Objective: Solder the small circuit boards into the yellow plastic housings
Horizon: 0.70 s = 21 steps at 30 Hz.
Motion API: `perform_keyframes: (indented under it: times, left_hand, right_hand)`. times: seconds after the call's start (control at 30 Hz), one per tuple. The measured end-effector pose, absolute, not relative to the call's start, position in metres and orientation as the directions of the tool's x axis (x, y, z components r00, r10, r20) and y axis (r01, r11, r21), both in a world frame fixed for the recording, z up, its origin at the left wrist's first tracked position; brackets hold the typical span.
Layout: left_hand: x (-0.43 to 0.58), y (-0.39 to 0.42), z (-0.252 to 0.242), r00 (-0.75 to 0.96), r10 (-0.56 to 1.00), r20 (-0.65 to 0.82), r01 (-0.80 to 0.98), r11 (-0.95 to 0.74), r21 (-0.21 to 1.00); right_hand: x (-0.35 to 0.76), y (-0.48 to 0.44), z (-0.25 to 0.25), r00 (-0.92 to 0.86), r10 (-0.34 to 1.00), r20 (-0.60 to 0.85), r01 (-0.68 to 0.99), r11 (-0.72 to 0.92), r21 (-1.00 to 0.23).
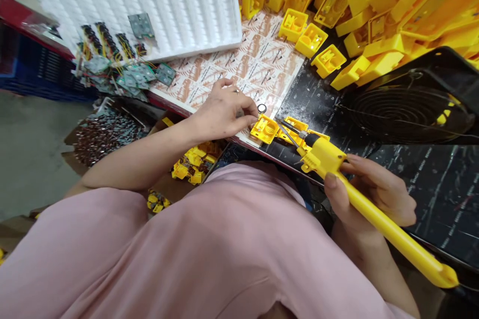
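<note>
My right hand (pixel 374 189) is wrapped round a yellow soldering gun (pixel 359 199), its metal tip pointing left over the small yellow housings. My left hand (pixel 228 112) is closed, thumb and index finger pinched together at the edge of an open yellow housing (pixel 265 129). Whatever lies between those fingertips is too small to make out. Just beyond them, at the housing's far rim, is a small round dark disc (pixel 262 108) with a pale edge. Another yellow housing (pixel 294 128) sits to the right, partly behind the iron's tip.
Loose yellow housings (pixel 310 40) and a large heap of yellow cases (pixel 377 5) fill the far right. A black fan (pixel 411 99) stands in front of them. White ribbed foam (pixel 149 0) bears wired circuit boards (pixel 130 77). Below the table's edge are boxes of parts (pixel 108 134).
</note>
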State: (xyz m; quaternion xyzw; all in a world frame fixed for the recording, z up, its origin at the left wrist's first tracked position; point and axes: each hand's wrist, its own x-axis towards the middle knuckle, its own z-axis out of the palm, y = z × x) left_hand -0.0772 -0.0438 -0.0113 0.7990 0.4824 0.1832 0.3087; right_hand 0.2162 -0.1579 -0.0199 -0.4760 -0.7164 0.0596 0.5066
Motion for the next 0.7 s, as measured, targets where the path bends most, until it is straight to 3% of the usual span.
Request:
perform_keyframes:
  times: [0.13, 0.3, 0.4, 0.7]
  left_hand:
    - [-0.068, -0.046, -0.008, 0.467, 0.883, -0.047, 0.703, -0.339, 0.626]
    - [-0.060, -0.048, -0.007, 0.474, 0.880, 0.034, 0.745, -0.421, 0.517]
    - [-0.059, -0.046, -0.007, 0.502, 0.864, 0.036, 0.757, -0.460, 0.464]
    - [-0.059, -0.040, -0.007, 0.589, 0.805, 0.072, 0.738, -0.572, 0.359]
  right_hand:
    - [0.214, -0.158, -0.020, -0.051, 0.784, 0.619, 0.580, 0.528, -0.620]
    - [0.209, -0.160, -0.009, -0.088, 0.817, 0.570, 0.553, 0.516, -0.654]
    - [0.207, -0.159, -0.002, -0.201, 0.820, 0.536, 0.576, 0.542, -0.612]
    - [0.200, -0.140, 0.004, -0.357, 0.681, 0.639, 0.592, 0.694, -0.410]
